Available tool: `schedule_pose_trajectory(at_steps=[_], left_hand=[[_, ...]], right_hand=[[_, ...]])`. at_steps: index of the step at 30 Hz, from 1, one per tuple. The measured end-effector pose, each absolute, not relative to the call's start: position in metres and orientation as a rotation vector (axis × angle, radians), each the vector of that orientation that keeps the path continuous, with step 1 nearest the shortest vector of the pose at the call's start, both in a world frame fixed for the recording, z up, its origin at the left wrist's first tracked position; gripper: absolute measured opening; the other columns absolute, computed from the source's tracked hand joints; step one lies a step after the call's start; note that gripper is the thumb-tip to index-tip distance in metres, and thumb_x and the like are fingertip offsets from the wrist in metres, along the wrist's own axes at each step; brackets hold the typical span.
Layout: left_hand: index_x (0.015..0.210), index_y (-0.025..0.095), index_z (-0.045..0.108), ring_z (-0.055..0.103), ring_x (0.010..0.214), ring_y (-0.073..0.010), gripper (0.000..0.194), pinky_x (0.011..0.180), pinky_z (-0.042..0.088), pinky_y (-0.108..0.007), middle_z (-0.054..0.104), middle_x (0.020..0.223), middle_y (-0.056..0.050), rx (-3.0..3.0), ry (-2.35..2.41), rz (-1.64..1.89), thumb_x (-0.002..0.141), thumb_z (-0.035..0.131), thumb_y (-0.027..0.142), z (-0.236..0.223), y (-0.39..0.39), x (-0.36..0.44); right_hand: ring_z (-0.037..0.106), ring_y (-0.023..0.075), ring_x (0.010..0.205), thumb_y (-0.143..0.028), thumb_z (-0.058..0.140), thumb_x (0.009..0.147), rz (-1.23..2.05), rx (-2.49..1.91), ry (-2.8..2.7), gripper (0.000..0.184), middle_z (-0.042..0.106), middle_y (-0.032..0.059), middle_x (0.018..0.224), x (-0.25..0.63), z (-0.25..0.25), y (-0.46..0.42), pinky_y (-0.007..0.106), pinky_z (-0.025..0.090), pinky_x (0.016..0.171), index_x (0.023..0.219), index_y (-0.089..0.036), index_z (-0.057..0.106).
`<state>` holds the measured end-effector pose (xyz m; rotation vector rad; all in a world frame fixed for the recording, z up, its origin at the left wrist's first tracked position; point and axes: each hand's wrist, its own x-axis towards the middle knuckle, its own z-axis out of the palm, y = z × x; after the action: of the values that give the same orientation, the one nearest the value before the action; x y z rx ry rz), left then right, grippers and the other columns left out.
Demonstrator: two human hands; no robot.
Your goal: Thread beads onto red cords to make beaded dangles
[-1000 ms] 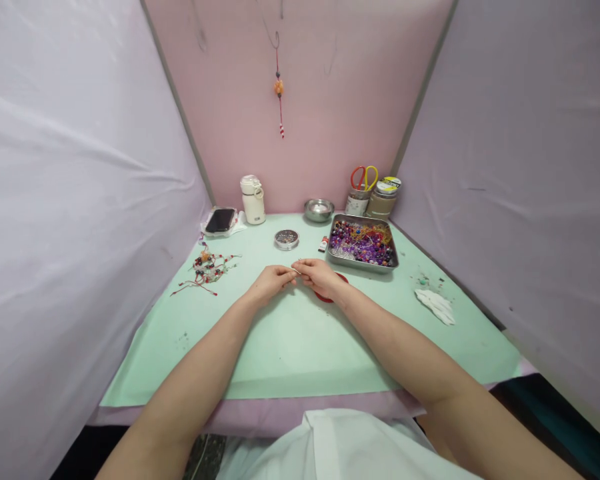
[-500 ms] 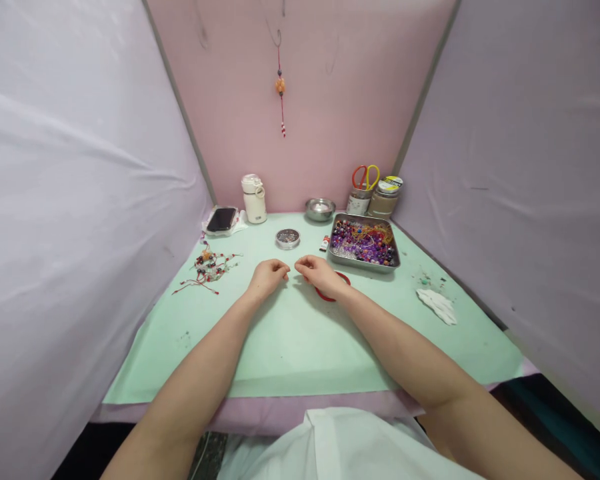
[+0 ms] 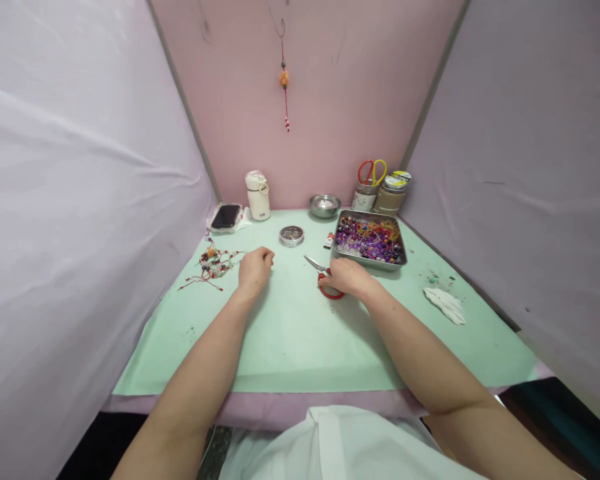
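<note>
My right hand (image 3: 349, 275) has its fingers closed on the red handles of a pair of scissors (image 3: 324, 269). The scissors lie low over the green table cover, with their metal blades pointing to the far left. My left hand (image 3: 255, 270) is closed in a pinch to the left of the scissors. Whatever it may hold is hidden or too small to make out. Just left of that hand lies a tangle of beaded red cords (image 3: 215, 265), and one thin strand reaches close to the knuckles.
A metal tray of purple beads (image 3: 403, 261) stands behind my right hand. Farther back are a round clear box (image 3: 291, 236), a steel bowl (image 3: 325, 207), a white bottle (image 3: 258, 197), a phone (image 3: 227, 217) and jars (image 3: 391, 199). A white cloth (image 3: 445, 305) lies right.
My hands were close together at the middle, and have moved apart. The left one went left; the right one went right and took hold of the scissors, which lay beneath its wrist.
</note>
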<state>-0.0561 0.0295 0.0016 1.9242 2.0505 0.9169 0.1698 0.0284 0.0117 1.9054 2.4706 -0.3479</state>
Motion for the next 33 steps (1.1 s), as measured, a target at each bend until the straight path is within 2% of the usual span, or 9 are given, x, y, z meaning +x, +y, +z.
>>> schedule_pose_trajectory(at_steps=[5, 9, 12, 17, 19, 22, 25, 28, 33], left_hand=[[0.085, 0.021, 0.069, 0.061, 0.079, -0.0190, 0.025, 0.070, 0.038, -0.027, 0.071, 0.083, -0.006, 1.984, 2.179, 0.848, 0.084, 0.044, 0.027, 0.003, 0.028, -0.056], [0.088, 0.020, 0.069, 0.061, 0.081, -0.0204, 0.027, 0.070, 0.037, -0.028, 0.071, 0.087, -0.007, 2.024, 2.214, 0.822, 0.086, 0.043, 0.028, 0.003, 0.028, -0.057], [0.090, 0.019, 0.069, 0.062, 0.083, -0.0214, 0.028, 0.071, 0.037, -0.029, 0.071, 0.090, -0.008, 2.033, 2.229, 0.803, 0.087, 0.042, 0.028, 0.003, 0.029, -0.058], [0.091, 0.020, 0.068, 0.062, 0.084, -0.0215, 0.028, 0.071, 0.037, -0.029, 0.071, 0.090, -0.008, 2.018, 2.254, 0.785, 0.087, 0.042, 0.028, 0.003, 0.029, -0.058], [0.092, 0.020, 0.068, 0.062, 0.084, -0.0211, 0.027, 0.072, 0.037, -0.029, 0.071, 0.091, -0.008, 2.013, 2.258, 0.778, 0.087, 0.043, 0.029, 0.004, 0.028, -0.057], [0.092, 0.020, 0.068, 0.062, 0.083, -0.0211, 0.028, 0.072, 0.038, -0.029, 0.071, 0.090, -0.009, 2.017, 2.257, 0.782, 0.088, 0.042, 0.028, 0.004, 0.027, -0.056], [0.092, 0.020, 0.069, 0.062, 0.086, -0.0216, 0.028, 0.073, 0.038, -0.029, 0.071, 0.092, -0.010, 2.011, 2.259, 0.786, 0.087, 0.042, 0.027, 0.005, 0.026, -0.055], [0.093, 0.020, 0.069, 0.062, 0.089, -0.0218, 0.028, 0.074, 0.038, -0.029, 0.071, 0.096, -0.010, 1.996, 2.257, 0.784, 0.087, 0.042, 0.026, 0.007, 0.025, -0.055], [0.093, 0.020, 0.068, 0.062, 0.089, -0.0221, 0.028, 0.073, 0.038, -0.029, 0.071, 0.096, -0.010, 2.001, 2.245, 0.778, 0.087, 0.041, 0.026, 0.008, 0.025, -0.055]], right_hand=[[0.064, 0.0262, 0.078, -0.029, 0.062, 0.072, -0.363, 1.764, 2.468, 0.021, 0.069, 0.0190, 0.082, 0.173, 0.013, 0.030, 0.029, 0.039, 0.059, 0.078, -0.010, 0.069], [0.063, 0.0256, 0.072, -0.031, 0.058, 0.073, -0.371, 1.769, 2.511, 0.023, 0.067, 0.0178, 0.074, 0.173, 0.017, 0.027, 0.029, 0.036, 0.057, 0.069, -0.011, 0.068], [0.059, 0.0211, 0.063, -0.034, 0.054, 0.075, -0.475, 1.784, 2.574, 0.026, 0.065, 0.0131, 0.066, 0.175, 0.020, 0.027, 0.029, 0.033, 0.054, 0.061, -0.014, 0.063], [0.051, 0.0137, 0.052, -0.040, 0.058, 0.075, -1.131, 1.782, 2.595, 0.026, 0.061, 0.0047, 0.056, 0.173, 0.018, 0.030, 0.026, 0.032, 0.049, 0.063, -0.016, 0.058], [0.048, 0.0116, 0.052, -0.041, 0.063, 0.072, -1.460, 1.831, 2.573, 0.026, 0.060, 0.0020, 0.059, 0.169, 0.016, 0.030, 0.024, 0.032, 0.049, 0.072, -0.017, 0.057], [0.046, 0.0090, 0.054, -0.043, 0.070, 0.067, -1.902, 1.824, 2.526, 0.034, 0.057, -0.0020, 0.064, 0.163, 0.012, 0.029, 0.022, 0.034, 0.050, 0.082, -0.018, 0.053], [0.045, 0.0078, 0.052, -0.048, 0.070, 0.068, -2.272, 1.686, 2.423, 0.038, 0.054, -0.0029, 0.065, 0.158, 0.010, 0.028, 0.022, 0.035, 0.049, 0.082, -0.018, 0.050], [0.043, 0.0074, 0.046, -0.054, 0.064, 0.072, -2.464, 1.518, 2.254, 0.040, 0.052, -0.0022, 0.060, 0.156, 0.010, 0.028, 0.022, 0.033, 0.044, 0.073, -0.017, 0.049], [0.041, 0.0077, 0.040, -0.059, 0.061, 0.072, -2.475, 1.590, 2.126, 0.045, 0.050, -0.0014, 0.052, 0.153, 0.008, 0.027, 0.022, 0.029, 0.038, 0.064, -0.017, 0.049]])
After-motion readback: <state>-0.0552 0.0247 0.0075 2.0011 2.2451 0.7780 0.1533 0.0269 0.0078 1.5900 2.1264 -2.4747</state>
